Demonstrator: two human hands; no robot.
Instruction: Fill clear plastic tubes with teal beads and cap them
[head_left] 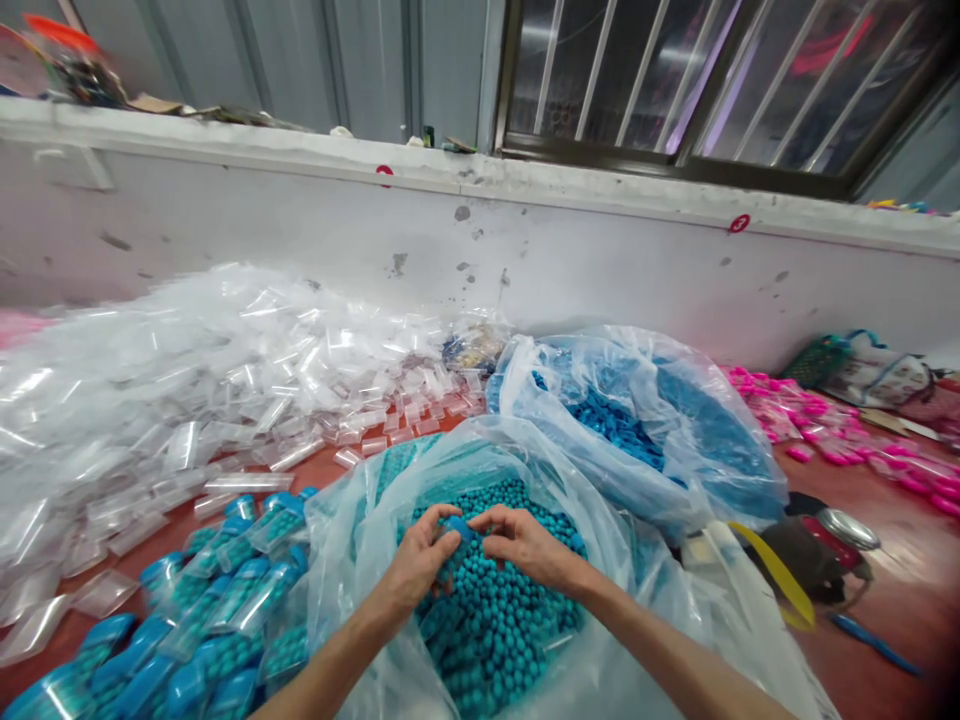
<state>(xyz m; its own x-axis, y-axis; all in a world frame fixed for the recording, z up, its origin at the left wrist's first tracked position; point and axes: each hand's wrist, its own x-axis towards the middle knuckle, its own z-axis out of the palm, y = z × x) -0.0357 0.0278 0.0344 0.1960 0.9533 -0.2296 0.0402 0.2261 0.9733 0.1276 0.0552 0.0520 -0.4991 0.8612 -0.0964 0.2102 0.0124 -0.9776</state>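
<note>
Over an open clear plastic bag [352, 560] of small teal beads [502, 620], both my hands meet at one small container with a blue cap [454, 528]. My left hand [420, 560] is closed round it, thumb against the cap. My right hand [529, 545] is curled in from the other side, its fingertips at the cap's right edge. The container's lower part is mostly hidden by the left fingers. Left of the bag lies a heap of bead-filled clear tubes with blue caps [247, 580].
A large pile of clear empty tubes [225, 360] spreads at left. Behind sits another bag [705, 430] of blue caps [615, 425]. Pink-capped pieces [840, 430] lie at far right, nearer a dark object with a yellow strap [780, 580]. A white wall [337, 230] stands behind.
</note>
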